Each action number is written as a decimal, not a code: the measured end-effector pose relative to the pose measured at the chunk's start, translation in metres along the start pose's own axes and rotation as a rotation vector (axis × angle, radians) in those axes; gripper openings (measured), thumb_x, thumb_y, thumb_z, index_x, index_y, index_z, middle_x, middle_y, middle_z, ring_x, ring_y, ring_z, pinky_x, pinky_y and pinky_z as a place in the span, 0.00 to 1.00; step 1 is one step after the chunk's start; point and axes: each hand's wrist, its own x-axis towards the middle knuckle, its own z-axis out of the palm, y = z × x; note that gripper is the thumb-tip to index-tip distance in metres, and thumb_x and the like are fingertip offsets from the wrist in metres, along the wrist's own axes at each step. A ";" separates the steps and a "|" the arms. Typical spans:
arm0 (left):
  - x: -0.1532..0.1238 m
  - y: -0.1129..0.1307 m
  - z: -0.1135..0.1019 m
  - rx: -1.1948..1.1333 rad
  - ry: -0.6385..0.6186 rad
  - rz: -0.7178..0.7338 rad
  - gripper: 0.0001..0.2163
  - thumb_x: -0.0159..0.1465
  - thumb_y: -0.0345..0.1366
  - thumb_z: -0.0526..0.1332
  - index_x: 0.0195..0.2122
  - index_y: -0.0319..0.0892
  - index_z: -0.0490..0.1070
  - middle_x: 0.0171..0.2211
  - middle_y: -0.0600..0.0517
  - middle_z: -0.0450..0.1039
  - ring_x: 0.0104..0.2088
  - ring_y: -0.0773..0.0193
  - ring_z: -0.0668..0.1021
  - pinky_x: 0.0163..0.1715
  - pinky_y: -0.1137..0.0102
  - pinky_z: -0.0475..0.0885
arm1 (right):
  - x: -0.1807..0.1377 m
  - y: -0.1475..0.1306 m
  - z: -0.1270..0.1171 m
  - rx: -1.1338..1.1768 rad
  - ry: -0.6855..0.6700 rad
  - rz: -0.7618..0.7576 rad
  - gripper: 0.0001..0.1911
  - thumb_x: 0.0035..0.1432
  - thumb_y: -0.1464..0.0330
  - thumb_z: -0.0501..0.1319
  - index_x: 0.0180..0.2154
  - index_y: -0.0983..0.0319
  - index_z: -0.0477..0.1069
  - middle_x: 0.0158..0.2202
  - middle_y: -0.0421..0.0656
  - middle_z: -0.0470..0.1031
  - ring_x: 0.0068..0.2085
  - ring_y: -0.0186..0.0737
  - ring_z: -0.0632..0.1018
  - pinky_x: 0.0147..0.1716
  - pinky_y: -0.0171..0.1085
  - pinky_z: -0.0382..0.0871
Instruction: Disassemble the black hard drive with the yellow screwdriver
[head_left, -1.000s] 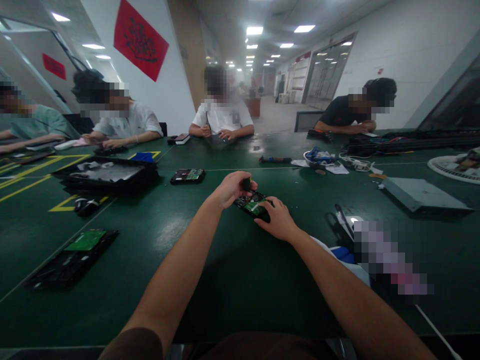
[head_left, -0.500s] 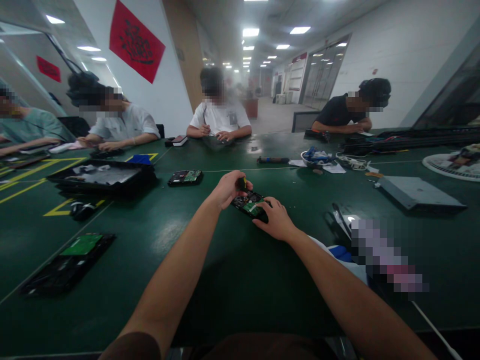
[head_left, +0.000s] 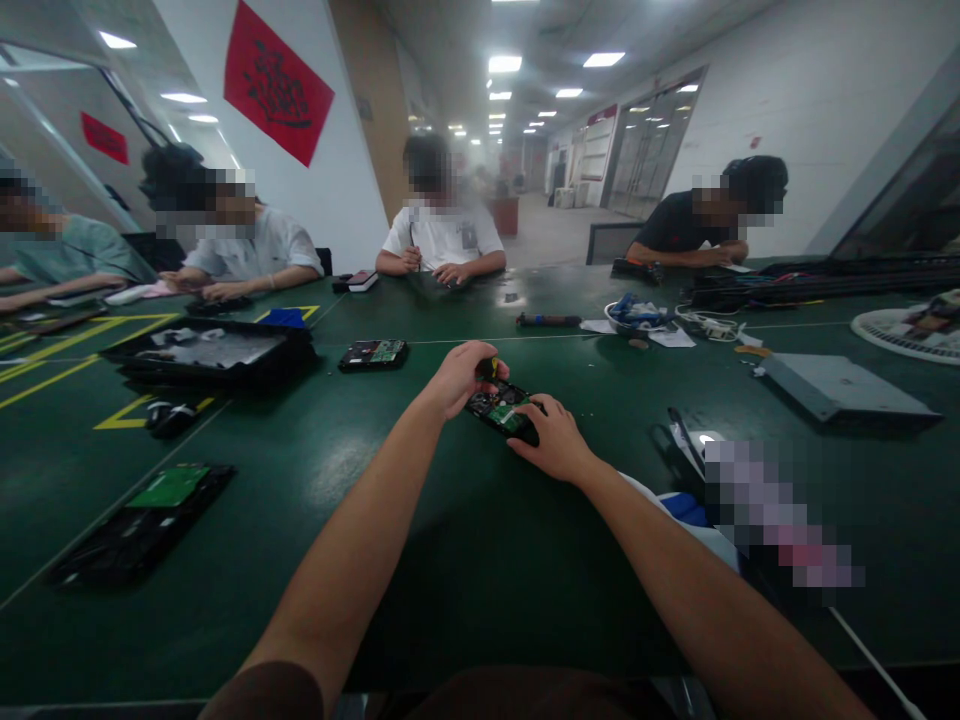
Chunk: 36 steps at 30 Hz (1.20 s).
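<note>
My left hand (head_left: 466, 378) is closed around the short black-and-yellow handle of a screwdriver (head_left: 489, 368), held upright over the far left end of a black device with a green circuit board (head_left: 498, 408). Its tip is hidden. With thumb and fingers at the near right end of this device, my right hand (head_left: 559, 437) grips it against the dark green table. A similar opened black device with a green board (head_left: 161, 490) lies at the left. Beyond my left hand sits a smaller black unit with a green board (head_left: 373, 354).
A black tray (head_left: 206, 352) with loose parts stands at the left. To the right are a flat grey metal box (head_left: 847, 388), a bowl of blue items (head_left: 637, 312) and a blurred-out item (head_left: 772, 510) beside my right forearm. Several people sit across the table (head_left: 420, 560).
The whole view has shifted slightly to the right. The screwdriver handle looks turned a little in my left hand, its yellow mark showing differently. My right hand keeps its grip on the device.
</note>
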 end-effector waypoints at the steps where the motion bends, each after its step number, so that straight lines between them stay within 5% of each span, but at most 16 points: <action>1: 0.001 -0.001 0.000 -0.019 0.000 -0.002 0.11 0.57 0.42 0.65 0.36 0.41 0.70 0.31 0.46 0.76 0.33 0.59 0.78 0.25 0.70 0.72 | 0.000 0.000 0.000 0.000 0.003 -0.003 0.28 0.60 0.52 0.66 0.59 0.53 0.68 0.64 0.51 0.60 0.64 0.59 0.64 0.60 0.58 0.61; 8: -0.005 0.007 0.000 0.198 0.028 0.135 0.10 0.59 0.41 0.62 0.32 0.40 0.77 0.34 0.46 0.74 0.37 0.61 0.76 0.25 0.74 0.71 | 0.000 0.001 0.000 -0.005 0.004 -0.008 0.28 0.61 0.52 0.65 0.59 0.54 0.68 0.64 0.51 0.60 0.63 0.58 0.64 0.59 0.58 0.62; 16: -0.001 0.001 0.001 -0.011 -0.012 0.002 0.10 0.58 0.42 0.65 0.36 0.41 0.70 0.32 0.45 0.77 0.34 0.58 0.79 0.26 0.70 0.72 | 0.000 -0.001 -0.001 -0.009 0.010 -0.006 0.27 0.61 0.52 0.65 0.59 0.53 0.68 0.64 0.51 0.60 0.64 0.59 0.64 0.59 0.58 0.62; 23: -0.005 0.006 0.001 0.301 0.045 0.186 0.10 0.59 0.42 0.61 0.30 0.41 0.76 0.34 0.47 0.74 0.37 0.60 0.76 0.24 0.74 0.69 | 0.000 0.000 -0.001 -0.007 0.005 -0.005 0.28 0.61 0.52 0.65 0.59 0.53 0.68 0.64 0.51 0.60 0.64 0.59 0.64 0.60 0.59 0.62; 30: -0.006 0.003 0.005 0.054 -0.101 0.021 0.10 0.60 0.41 0.63 0.37 0.41 0.71 0.32 0.45 0.77 0.35 0.58 0.79 0.27 0.70 0.72 | 0.000 0.001 0.001 -0.017 0.010 -0.018 0.28 0.61 0.52 0.65 0.59 0.53 0.67 0.64 0.51 0.60 0.64 0.59 0.64 0.59 0.58 0.62; 36: -0.005 0.006 0.004 0.232 0.018 0.138 0.09 0.59 0.42 0.63 0.31 0.41 0.75 0.36 0.47 0.75 0.37 0.60 0.76 0.27 0.72 0.71 | 0.000 0.001 0.001 -0.013 0.005 -0.009 0.28 0.61 0.52 0.65 0.59 0.53 0.68 0.64 0.51 0.60 0.64 0.59 0.64 0.60 0.58 0.61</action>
